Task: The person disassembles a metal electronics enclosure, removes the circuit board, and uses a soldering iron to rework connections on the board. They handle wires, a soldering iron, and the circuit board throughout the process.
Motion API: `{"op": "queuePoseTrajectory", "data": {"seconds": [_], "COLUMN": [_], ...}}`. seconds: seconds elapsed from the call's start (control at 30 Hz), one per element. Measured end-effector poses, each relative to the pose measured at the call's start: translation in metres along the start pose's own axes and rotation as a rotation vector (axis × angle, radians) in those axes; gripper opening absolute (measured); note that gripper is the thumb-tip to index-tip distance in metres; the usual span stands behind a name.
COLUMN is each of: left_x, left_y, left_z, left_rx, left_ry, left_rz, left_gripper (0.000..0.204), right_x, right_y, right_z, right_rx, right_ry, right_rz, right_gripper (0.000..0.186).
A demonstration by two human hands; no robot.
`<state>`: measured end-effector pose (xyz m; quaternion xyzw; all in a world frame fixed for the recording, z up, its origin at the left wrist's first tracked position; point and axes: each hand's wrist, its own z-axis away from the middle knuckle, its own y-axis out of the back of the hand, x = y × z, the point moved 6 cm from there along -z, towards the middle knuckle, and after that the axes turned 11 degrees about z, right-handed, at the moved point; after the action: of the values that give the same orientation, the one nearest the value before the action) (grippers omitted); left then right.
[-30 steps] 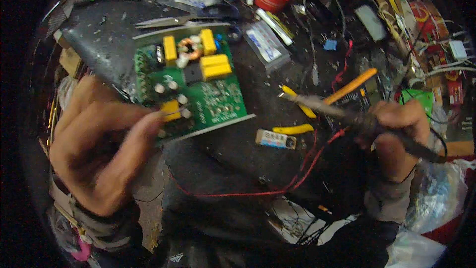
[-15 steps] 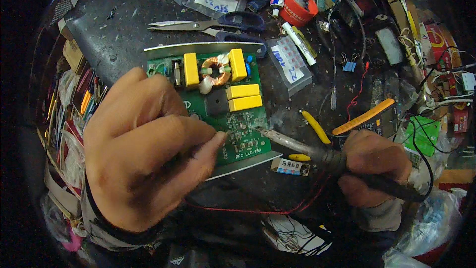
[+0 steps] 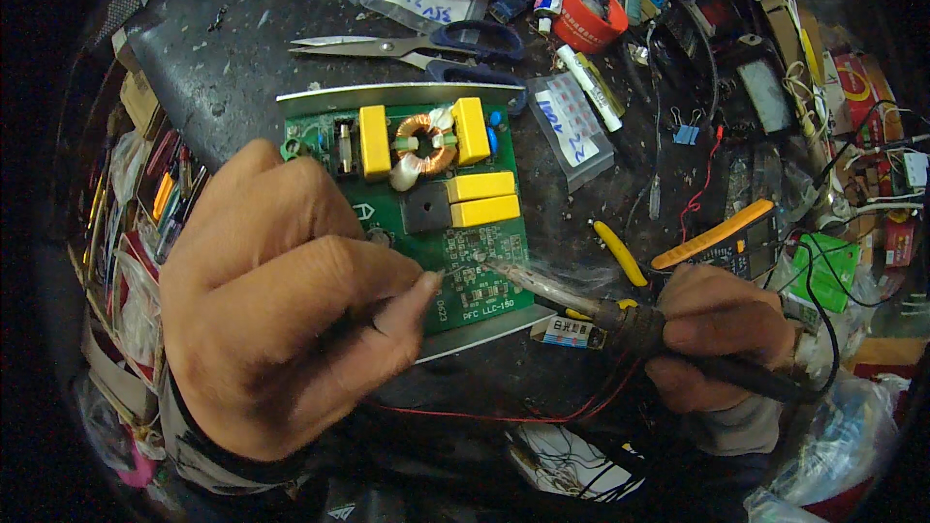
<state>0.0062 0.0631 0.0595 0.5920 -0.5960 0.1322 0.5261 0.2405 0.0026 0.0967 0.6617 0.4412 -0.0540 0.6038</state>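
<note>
A green circuit board (image 3: 426, 244) lies in front of me, with metal plates along its far and near edges. It carries yellow block capacitors (image 3: 374, 142) and a copper-wound ring coil (image 3: 426, 142). My left hand (image 3: 281, 300) covers the board's left part, thumb and forefinger pinched on a thin, barely visible solder wire (image 3: 453, 270). From the right, my right hand (image 3: 727, 329) grips a soldering iron (image 3: 552, 291) by its dark handle. The iron's tip is at the small parts near the board's right edge, close to my left fingertips, with faint smoke beside it.
Blue-handled scissors (image 3: 387, 46) lie beyond the board. Behind and right are a white marker (image 3: 589, 87), a small plastic bag (image 3: 572, 131) and a red tape roll (image 3: 591, 21). Yellow-handled pliers (image 3: 620, 252) and an orange-edged meter (image 3: 727, 237) lie near my right hand.
The board and bench things sit slightly lower in the picture. The iron's tip has shifted slightly downward and left, staying on the board. Both hands keep their grips.
</note>
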Motion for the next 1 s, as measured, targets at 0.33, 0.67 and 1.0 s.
{"op": "queuePoseTrajectory", "data": {"seconds": [0.33,0.67,1.0], "left_x": [0.0023,0.0022,0.0038], "left_y": [-0.0002,-0.0005,-0.0016], "left_z": [0.0031,0.0047,0.0049], "left_rx": [0.026,0.029,0.035], "left_ry": [-0.02,-0.034,-0.037], "left_rz": [-0.035,-0.015,-0.016], "left_gripper": [0.018,0.015,0.015], "right_x": [-0.0017,-0.0031,-0.0049], "right_y": [-0.0011,-0.0024,-0.0038], "right_z": [0.0011,0.0016,-0.0012], "right_rx": [0.039,0.062,0.027], "right_ry": [-0.016,-0.032,-0.058], "right_rz": [-0.023,-0.035,-0.016], "right_gripper": [0.04,0.038,0.027]}}
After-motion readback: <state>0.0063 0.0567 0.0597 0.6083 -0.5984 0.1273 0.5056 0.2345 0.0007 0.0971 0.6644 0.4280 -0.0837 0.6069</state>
